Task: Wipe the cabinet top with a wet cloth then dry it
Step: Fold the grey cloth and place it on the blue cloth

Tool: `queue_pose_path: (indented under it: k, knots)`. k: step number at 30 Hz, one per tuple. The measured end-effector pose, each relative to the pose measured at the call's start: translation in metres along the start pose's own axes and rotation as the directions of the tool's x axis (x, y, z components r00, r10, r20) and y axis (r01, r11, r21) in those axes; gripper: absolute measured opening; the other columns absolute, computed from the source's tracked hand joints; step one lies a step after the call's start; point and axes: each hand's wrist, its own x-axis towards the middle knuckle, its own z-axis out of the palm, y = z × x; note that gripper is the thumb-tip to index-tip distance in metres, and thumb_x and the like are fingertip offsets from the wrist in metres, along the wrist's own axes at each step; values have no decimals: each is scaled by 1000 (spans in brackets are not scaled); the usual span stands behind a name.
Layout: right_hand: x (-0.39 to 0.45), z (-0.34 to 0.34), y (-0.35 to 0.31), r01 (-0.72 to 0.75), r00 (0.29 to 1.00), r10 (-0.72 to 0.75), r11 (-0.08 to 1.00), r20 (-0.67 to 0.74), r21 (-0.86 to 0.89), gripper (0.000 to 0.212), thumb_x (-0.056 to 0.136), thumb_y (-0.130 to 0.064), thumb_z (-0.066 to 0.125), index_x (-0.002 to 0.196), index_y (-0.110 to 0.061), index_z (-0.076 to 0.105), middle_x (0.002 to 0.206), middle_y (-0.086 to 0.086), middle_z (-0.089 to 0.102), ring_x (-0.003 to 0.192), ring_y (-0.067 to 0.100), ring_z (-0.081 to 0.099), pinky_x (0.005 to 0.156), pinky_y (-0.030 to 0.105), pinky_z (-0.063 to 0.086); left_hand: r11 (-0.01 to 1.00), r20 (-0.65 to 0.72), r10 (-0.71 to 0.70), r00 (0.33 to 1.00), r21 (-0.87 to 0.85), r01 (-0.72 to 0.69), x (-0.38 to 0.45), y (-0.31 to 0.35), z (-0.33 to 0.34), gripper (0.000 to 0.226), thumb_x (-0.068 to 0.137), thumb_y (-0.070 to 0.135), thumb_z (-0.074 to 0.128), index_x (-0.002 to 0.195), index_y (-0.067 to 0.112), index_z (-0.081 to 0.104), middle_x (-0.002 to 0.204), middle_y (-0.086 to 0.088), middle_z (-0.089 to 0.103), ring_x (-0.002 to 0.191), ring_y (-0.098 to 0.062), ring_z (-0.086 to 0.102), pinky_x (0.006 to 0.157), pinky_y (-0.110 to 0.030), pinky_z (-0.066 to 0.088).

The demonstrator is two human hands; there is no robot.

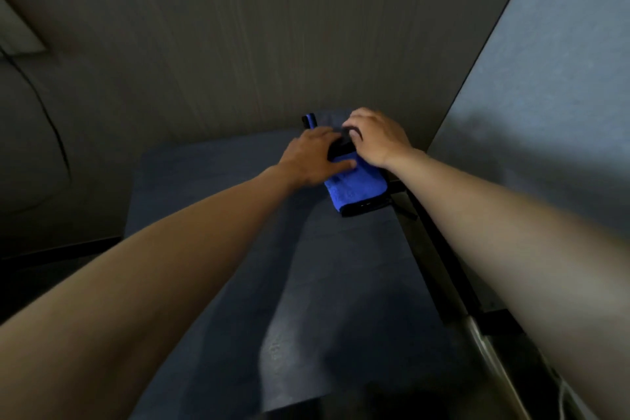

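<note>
Soft cloth on a dark matt cabinet top

The blue cloth (354, 186) looks like plush, nappy microfibre with a smooth black stitched border. The cabinet top (211, 187) is dark and matt, with a faint mottled sheen where light falls near the front. The panel behind (259, 44) shows fine vertical grain like wood laminate, dull in finish. The right wall (552, 78) is pale, flat and faintly textured. A metal-looking rail (484, 344) runs glossy along the right edge.

Count: hands 2, left hand (312, 157) and right hand (373, 136), fingers meeting over the cloth. Blue cloth (354, 184) 1, under the fingers. Dark cabinet top (221, 215) 1, beneath.
</note>
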Motion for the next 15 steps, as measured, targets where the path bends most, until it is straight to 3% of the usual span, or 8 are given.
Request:
queue_pose_path:
  k: [3,8,15]
  knots:
    - [-15,-1,-6,47,991,-27,988,130,-148,45,96,-16,48,140,-21,49,149,0,42,134,23,44,106,41,41,993,2,60,998,97,-60,-16,-4,13,81,86,62,56,151,18,33,157,-2,29,145,-21,23,117,-39,24]
    - [-31,14,-8,27,965,29,977,259,-211,54,106,-28,32,157,-22,15,165,-1,8,151,18,8,119,44,22,997,-17,24,1000,72,-23,-25,-3,21,73,94,50,52,153,15,26,159,-2,23,148,-19,16,120,-36,19]
    - [-35,22,-16,-85,958,130,980,257,-179,55,107,-27,29,157,-24,9,165,-2,2,152,18,0,119,46,21,1000,28,3,1000,-14,-3,-24,-1,16,66,99,35,51,154,13,22,161,-2,19,149,-19,13,119,-31,15]
